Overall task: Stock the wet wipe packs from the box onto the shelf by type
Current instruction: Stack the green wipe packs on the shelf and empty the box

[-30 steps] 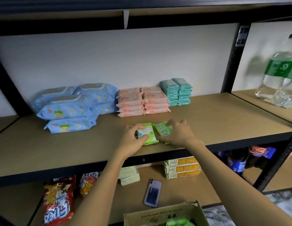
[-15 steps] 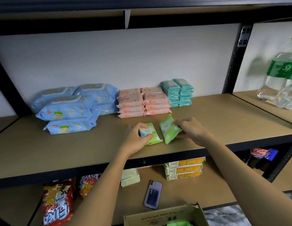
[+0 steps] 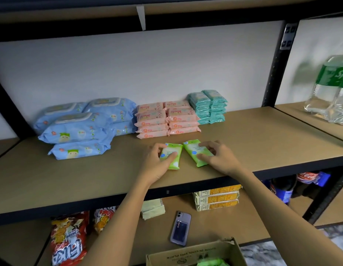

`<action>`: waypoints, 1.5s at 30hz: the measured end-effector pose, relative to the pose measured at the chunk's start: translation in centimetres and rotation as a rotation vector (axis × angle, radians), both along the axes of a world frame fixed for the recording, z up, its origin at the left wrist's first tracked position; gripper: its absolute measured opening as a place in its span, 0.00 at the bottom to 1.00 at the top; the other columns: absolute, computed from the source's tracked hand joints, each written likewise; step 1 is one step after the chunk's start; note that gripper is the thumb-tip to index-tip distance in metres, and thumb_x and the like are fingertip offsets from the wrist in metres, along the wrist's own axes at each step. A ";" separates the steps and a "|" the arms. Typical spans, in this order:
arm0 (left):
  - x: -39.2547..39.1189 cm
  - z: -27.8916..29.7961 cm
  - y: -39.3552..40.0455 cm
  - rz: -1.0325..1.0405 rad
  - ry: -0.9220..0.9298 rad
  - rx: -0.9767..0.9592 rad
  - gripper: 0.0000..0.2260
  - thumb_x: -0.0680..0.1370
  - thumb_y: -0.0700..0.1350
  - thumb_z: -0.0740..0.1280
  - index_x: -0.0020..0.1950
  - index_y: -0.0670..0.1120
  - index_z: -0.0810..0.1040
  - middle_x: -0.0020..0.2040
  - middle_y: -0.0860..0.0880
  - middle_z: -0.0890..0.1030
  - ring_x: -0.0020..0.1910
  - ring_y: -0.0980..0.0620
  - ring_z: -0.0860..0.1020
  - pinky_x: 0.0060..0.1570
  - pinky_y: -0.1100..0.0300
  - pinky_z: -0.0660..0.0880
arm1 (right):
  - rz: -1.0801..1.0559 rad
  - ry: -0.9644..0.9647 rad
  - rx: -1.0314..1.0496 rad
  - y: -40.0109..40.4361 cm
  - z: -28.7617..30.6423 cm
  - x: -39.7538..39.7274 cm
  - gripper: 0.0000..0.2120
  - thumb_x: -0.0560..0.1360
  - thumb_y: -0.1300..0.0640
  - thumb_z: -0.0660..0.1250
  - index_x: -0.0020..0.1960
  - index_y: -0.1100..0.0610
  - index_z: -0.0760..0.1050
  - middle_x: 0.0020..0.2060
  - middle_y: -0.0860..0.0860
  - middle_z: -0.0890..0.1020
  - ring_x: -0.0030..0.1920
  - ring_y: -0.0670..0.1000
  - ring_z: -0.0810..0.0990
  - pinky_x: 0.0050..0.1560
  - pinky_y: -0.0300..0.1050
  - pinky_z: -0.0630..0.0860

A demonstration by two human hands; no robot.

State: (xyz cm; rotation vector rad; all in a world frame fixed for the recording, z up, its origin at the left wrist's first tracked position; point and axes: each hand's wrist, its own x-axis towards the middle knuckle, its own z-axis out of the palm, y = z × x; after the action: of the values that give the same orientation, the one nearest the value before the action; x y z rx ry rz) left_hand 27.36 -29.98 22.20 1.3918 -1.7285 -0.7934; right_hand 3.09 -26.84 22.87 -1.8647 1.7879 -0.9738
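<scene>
- The shelf (image 3: pixel 262 143) board looks like matt tan fibreboard, edged in dark painted metal.
- The green wipe packs (image 3: pixel 170 157) are soft plastic film with a slight sheen (the blue packs (image 3: pixel 78 129) too).
- The box (image 3: pixel 197 253) is plain brown cardboard, matt and rough-edged.
- The snack bag (image 3: pixel 68 240) is glossy foil-like plastic.

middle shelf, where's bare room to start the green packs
Bare board right of the teal stack, out to the black post; also the front left strip before the blue packs. Crowded along the back wall and where both hands hold green packs.
</scene>
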 end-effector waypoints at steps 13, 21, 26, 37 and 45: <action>-0.1 0.6 1.1 0.202 -0.234 -0.184 0.10 0.75 0.55 0.70 0.55 0.61 0.79 0.52 0.63 0.78 0.63 0.52 0.65 0.60 0.55 0.60 | -0.163 0.099 -0.113 -0.2 -0.7 0.2 0.17 0.76 0.42 0.69 0.62 0.47 0.80 0.59 0.50 0.78 0.66 0.57 0.66 0.58 0.39 0.56; -0.2 0.7 1.3 0.223 -0.412 -0.228 0.12 0.77 0.58 0.65 0.59 0.61 0.79 0.63 0.60 0.74 0.67 0.49 0.61 0.67 0.49 0.55 | -0.182 0.090 -0.105 0.0 -0.4 0.3 0.15 0.78 0.46 0.67 0.63 0.48 0.80 0.61 0.52 0.78 0.68 0.58 0.62 0.63 0.41 0.56; -0.1 0.8 1.4 0.192 -0.449 -0.201 0.11 0.78 0.59 0.65 0.59 0.65 0.80 0.63 0.59 0.72 0.68 0.48 0.59 0.69 0.48 0.52 | -0.167 0.119 -0.077 -0.1 -0.5 0.5 0.15 0.78 0.46 0.67 0.63 0.47 0.80 0.62 0.53 0.75 0.69 0.59 0.61 0.57 0.35 0.51; -0.1 0.7 1.5 0.160 -0.397 -0.273 0.10 0.77 0.55 0.67 0.57 0.63 0.80 0.64 0.60 0.73 0.68 0.50 0.61 0.67 0.48 0.54 | -0.165 0.146 -0.106 0.4 -0.5 0.3 0.18 0.77 0.42 0.67 0.64 0.47 0.80 0.65 0.50 0.75 0.69 0.56 0.59 0.71 0.49 0.58; 0.1 0.6 1.6 0.048 -0.158 -0.183 0.09 0.76 0.51 0.72 0.55 0.58 0.80 0.57 0.54 0.67 0.58 0.52 0.72 0.64 0.55 0.68 | -0.093 0.084 -0.109 0.7 -0.2 0.4 0.13 0.77 0.50 0.69 0.61 0.45 0.81 0.64 0.51 0.73 0.68 0.56 0.59 0.67 0.42 0.56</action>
State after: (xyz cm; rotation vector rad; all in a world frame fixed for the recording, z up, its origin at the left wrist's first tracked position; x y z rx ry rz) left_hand 27.47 -28.41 22.79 1.3959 -1.8304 -0.4960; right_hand 3.47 -26.12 22.64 -1.9292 1.9213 -1.0597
